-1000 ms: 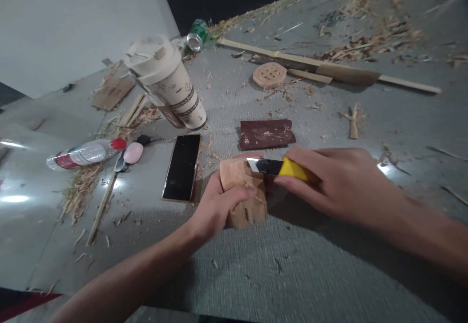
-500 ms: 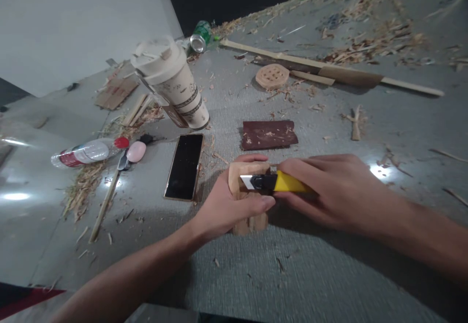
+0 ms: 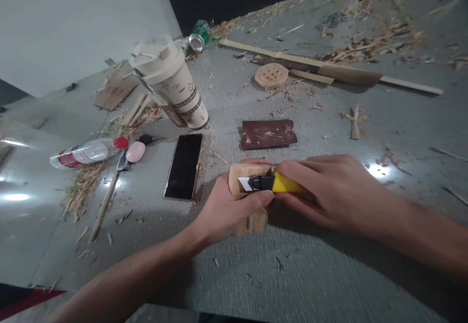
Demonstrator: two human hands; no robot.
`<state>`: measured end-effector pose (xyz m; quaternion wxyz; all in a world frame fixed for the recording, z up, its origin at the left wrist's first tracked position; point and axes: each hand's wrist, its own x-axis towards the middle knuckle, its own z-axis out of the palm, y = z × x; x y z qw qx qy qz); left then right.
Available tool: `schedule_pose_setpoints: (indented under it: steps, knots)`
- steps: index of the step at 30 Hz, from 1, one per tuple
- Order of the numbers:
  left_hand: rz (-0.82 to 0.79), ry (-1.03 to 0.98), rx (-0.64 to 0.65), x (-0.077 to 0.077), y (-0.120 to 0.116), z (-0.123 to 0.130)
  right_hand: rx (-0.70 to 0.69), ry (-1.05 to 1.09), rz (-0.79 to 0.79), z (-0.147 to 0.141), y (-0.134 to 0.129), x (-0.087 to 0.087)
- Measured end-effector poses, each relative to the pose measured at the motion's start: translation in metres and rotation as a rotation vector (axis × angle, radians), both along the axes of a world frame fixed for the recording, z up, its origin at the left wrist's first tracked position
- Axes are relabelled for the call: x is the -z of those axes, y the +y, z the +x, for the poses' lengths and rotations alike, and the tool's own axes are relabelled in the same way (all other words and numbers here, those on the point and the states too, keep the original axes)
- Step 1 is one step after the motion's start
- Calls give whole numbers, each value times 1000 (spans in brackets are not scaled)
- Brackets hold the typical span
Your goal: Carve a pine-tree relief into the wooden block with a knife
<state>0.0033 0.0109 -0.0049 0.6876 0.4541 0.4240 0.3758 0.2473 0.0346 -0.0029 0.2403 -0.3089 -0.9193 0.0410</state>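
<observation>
A carved block of pale wood (image 3: 258,221) is gripped by my left hand (image 3: 225,212), whose thumb lies across its front. My right hand (image 3: 329,191) is closed round a yellow utility knife (image 3: 287,183). The knife's blade points left and lies over the upper part of the wood, close above my left thumb. Whether the edge touches the wood is hard to tell. Beyond the hands lies a dark red-brown strip (image 3: 268,134) dotted with shavings.
Left of the hands lies a phone (image 3: 184,167). Behind it stands a lidded cup (image 3: 179,89). A plastic bottle (image 3: 89,152) lies far left, a green can (image 3: 200,35) at the back. Long wooden sticks (image 3: 329,72), a perforated wooden disc (image 3: 271,75) and shavings lie beyond.
The knife blade has shifted very slightly left over the wood. My left thumb has moved a little, and the wood is tilted slightly differently.
</observation>
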Motion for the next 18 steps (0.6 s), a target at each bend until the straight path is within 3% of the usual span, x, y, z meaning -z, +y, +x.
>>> schedule_pose_setpoints:
  steps: [12, 18]
  knots:
    - [-43, 49, -104, -4, -3, 5, 113, -16, 101, -9, -12, -1]
    - [20, 62, -136, -3, -8, 6, 174, 5, 52, -17, -17, 0]
